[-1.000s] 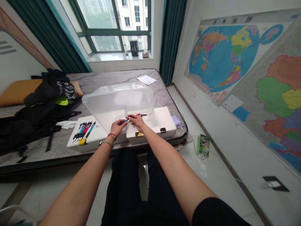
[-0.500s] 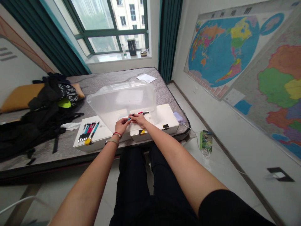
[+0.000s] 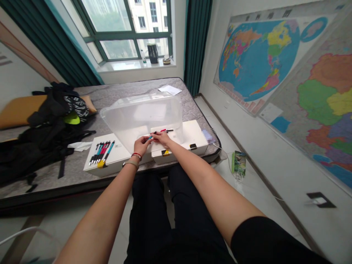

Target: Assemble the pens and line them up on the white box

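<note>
Both my hands meet over the white boxes, in front of a clear plastic bin [image 3: 143, 113] lying on its side. My left hand [image 3: 141, 144] pinches a teal pen [image 3: 150, 137]. The fingers of my right hand [image 3: 161, 138] close on the same pen at its dark end. Just beyond my right fingers lie a red pen [image 3: 163, 130] and a black one [image 3: 169, 130]. Left of my hands, several teal, red and black pens [image 3: 101, 152] rest side by side on the left white box [image 3: 120, 161]. The right white box [image 3: 189, 132] sits below my right hand.
The boxes stand along the near edge of a grey mattress [image 3: 132, 90]. A black backpack [image 3: 41, 128] lies on the left. White paper [image 3: 169, 90] is near the far corner. A cable runs to a green box [image 3: 238, 163] on the floor. Wall maps [image 3: 258, 55] hang right.
The view has shifted slightly. My hands stay together on the teal pen, with little visible movement, and the pens on the left box lie as before.
</note>
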### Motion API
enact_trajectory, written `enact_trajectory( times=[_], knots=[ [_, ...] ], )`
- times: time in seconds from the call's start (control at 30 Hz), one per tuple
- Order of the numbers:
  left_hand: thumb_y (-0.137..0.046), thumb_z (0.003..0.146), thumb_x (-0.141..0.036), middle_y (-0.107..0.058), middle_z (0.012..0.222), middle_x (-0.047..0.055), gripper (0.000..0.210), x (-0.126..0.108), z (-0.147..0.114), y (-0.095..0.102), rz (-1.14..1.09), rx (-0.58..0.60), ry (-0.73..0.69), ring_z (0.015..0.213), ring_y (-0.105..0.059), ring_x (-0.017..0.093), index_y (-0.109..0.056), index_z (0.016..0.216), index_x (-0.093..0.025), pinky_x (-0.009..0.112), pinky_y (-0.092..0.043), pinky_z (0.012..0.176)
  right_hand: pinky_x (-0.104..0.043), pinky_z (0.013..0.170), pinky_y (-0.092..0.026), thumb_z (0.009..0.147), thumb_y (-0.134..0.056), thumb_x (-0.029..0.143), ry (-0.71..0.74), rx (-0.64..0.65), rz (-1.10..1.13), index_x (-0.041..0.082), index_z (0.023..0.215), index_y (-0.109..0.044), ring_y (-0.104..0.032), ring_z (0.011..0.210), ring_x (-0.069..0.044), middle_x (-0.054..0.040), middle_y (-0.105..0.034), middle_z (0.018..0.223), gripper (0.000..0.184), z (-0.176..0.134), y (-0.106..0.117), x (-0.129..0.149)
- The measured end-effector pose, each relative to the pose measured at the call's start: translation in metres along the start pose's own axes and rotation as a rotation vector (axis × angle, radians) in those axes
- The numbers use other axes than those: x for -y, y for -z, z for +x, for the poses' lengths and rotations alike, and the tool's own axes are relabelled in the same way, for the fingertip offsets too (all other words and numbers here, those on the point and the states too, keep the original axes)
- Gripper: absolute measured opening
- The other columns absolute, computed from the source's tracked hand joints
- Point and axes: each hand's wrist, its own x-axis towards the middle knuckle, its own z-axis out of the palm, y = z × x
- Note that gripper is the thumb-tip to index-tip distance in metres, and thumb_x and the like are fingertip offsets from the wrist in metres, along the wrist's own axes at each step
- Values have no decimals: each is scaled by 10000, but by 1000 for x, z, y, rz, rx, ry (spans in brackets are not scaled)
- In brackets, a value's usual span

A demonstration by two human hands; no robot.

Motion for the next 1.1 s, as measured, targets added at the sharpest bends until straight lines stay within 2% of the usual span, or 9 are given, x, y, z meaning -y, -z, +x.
enact_trajectory(
  times=[0.1, 0.2, 0.37, 0.43, 0.7, 0.87, 1.0, 1.1],
  knots=[
    [-774, 648, -538, -736, 887, 88, 472, -1, -1, -1, 9, -11, -3, 753, -668, 185, -695, 909, -153, 324, -526, 763, -196, 634, -495, 605, -864, 334, 8, -8, 27, 144, 671, -635, -580, 616, -74, 23, -623, 647, 304, 0, 1, -1],
    [-770, 655, -545, -738, 880, 91, 478, -5, -4, -1, 32, -4, 1, 749, -668, 191, -693, 914, -150, 321, -520, 756, -192, 629, -481, 581, -870, 370, 14, -26, 56, 151, 652, -593, -563, 604, -69, 34, -603, 629, 360, -1, 1, 0],
    [-546, 827, -623, -739, 816, 83, 490, -10, -7, 3, 104, 73, -46, 781, -663, 198, -711, 860, -163, 315, -503, 794, -205, 650, -481, 628, -836, 420, -3, -28, 137, 164, 728, -585, -574, 624, -75, 31, -613, 651, 372, -3, 1, 3],
    [-506, 842, -632, -741, 808, 79, 510, -9, -6, 5, 121, 91, -49, 785, -660, 201, -716, 831, -167, 314, -500, 797, -210, 657, -481, 631, -835, 418, -6, -20, 144, 165, 732, -581, -576, 630, -78, 30, -616, 657, 371, -3, 1, 4],
    [-699, 724, -558, -751, 855, 86, 427, -5, -4, 5, 58, 108, -24, 785, -668, 198, -730, 898, -168, 317, -509, 777, -224, 656, -477, 586, -856, 419, 3, -42, 129, 173, 684, -546, -559, 613, -82, 39, -593, 627, 407, -5, 0, 3],
    [-768, 659, -530, -742, 856, 87, 432, -4, -3, 5, 3, 82, -1, 782, -661, 195, -721, 882, -163, 333, -518, 781, -212, 624, -465, 608, -845, 435, 0, -56, 109, 169, 690, -557, -551, 603, -79, 31, -598, 633, 400, -4, 1, 3],
    [-788, 633, -514, -736, 889, 87, 449, -1, -2, 4, -48, 26, 4, 783, -654, 183, -709, 894, -158, 327, -522, 778, -212, 645, -480, 649, -850, 341, -20, -4, 141, 170, 859, -642, -571, 635, -79, 19, -647, 724, 342, -7, 3, 7],
    [-776, 649, -511, -735, 917, 96, 471, 1, -3, 3, -34, 10, -11, 794, -653, 183, -717, 949, -152, 327, -520, 785, -219, 690, -500, 685, -834, 241, -66, 69, 195, 181, 1009, -662, -600, 703, -92, 0, -686, 827, 372, -8, 5, 11]
  ],
)
